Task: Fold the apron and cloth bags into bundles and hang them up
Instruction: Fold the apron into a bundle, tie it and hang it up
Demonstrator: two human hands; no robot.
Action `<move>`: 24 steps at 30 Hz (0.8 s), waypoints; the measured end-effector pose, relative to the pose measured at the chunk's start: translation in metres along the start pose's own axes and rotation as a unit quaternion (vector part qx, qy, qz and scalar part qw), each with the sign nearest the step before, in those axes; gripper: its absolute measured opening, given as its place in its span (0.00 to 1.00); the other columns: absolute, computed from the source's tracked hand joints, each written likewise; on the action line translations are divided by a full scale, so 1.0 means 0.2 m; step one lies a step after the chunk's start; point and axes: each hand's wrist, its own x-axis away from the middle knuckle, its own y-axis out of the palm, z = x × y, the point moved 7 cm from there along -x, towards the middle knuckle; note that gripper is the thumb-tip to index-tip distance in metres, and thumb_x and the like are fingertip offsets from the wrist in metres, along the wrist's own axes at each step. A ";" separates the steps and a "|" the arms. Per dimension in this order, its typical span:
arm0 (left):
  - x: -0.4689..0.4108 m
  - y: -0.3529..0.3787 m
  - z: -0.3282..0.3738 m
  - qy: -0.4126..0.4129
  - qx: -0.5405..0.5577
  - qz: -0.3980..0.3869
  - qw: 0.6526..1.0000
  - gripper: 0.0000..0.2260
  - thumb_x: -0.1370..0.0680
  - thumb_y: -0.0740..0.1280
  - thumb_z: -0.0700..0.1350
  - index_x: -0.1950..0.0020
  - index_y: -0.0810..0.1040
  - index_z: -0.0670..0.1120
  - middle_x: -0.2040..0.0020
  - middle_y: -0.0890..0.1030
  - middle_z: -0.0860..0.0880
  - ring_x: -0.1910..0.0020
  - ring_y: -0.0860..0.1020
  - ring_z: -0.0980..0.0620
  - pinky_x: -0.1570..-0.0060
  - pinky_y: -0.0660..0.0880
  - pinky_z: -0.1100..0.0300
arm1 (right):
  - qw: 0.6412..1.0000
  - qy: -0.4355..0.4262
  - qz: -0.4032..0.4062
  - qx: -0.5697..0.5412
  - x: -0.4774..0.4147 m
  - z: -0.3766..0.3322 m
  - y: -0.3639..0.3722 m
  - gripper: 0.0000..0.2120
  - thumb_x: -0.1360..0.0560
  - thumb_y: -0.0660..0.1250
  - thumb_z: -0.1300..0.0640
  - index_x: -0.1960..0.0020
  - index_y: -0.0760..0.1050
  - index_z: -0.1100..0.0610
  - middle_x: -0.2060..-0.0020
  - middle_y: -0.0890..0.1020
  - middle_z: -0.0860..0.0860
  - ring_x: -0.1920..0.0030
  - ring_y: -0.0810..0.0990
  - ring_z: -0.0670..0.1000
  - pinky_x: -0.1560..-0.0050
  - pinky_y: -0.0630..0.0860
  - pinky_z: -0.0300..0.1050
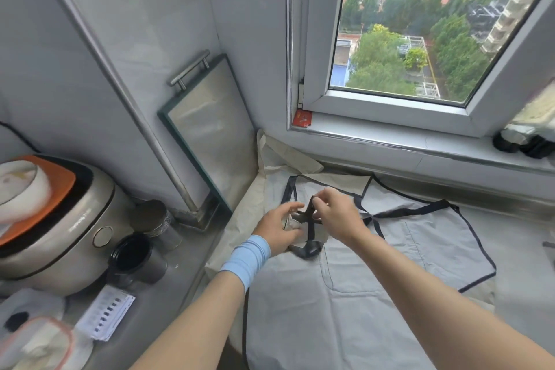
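Observation:
A pale grey apron (375, 273) with dark navy edging lies spread flat on the counter below the window. Cream cloth bags (288, 156) lie partly under it at the back left. Near the apron's upper middle sits a small folded bundle of light cloth wrapped by a dark strap (309, 245). My left hand (279, 227), with a light blue wristband, grips the bundle from the left. My right hand (339, 215) pinches the dark strap above the bundle, with the strap looped around it.
A steel tray with a handle (210, 126) leans against the wall at the left. A rice cooker (57, 225), two metal cups (135, 258) and a lidded container (33, 342) stand at the left. The window sill (420, 144) runs behind, with dark objects (522, 141) at the right.

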 end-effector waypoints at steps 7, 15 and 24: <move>0.09 -0.24 0.19 -0.025 0.130 0.078 0.988 0.05 0.28 0.74 0.49 0.53 0.85 0.52 0.45 0.83 0.55 0.44 0.79 0.57 0.37 0.72 0.59 | 0.998 -0.058 -0.005 -0.037 0.05 -0.37 -0.18 0.08 0.25 0.67 0.50 0.62 0.79 0.49 0.63 0.84 0.46 0.63 0.84 0.47 0.55 0.81 0.54; 0.23 -0.52 0.42 0.004 -0.094 0.099 0.991 0.18 0.25 0.66 0.60 0.62 0.82 0.46 0.63 0.80 0.51 0.62 0.77 0.50 0.59 0.73 0.57 | 0.995 -0.097 -0.012 -0.022 0.18 -0.73 -0.37 0.08 0.25 0.70 0.54 0.61 0.82 0.54 0.68 0.85 0.49 0.65 0.84 0.50 0.59 0.82 0.48; 0.21 -0.86 0.96 0.119 0.032 0.159 0.980 0.11 0.25 0.66 0.56 0.57 0.83 0.50 0.59 0.85 0.50 0.53 0.82 0.47 0.47 0.77 0.50 | 0.986 -0.165 -0.020 -0.033 0.15 -1.26 -0.69 0.05 0.24 0.69 0.58 0.57 0.82 0.57 0.69 0.85 0.52 0.69 0.85 0.53 0.65 0.82 0.50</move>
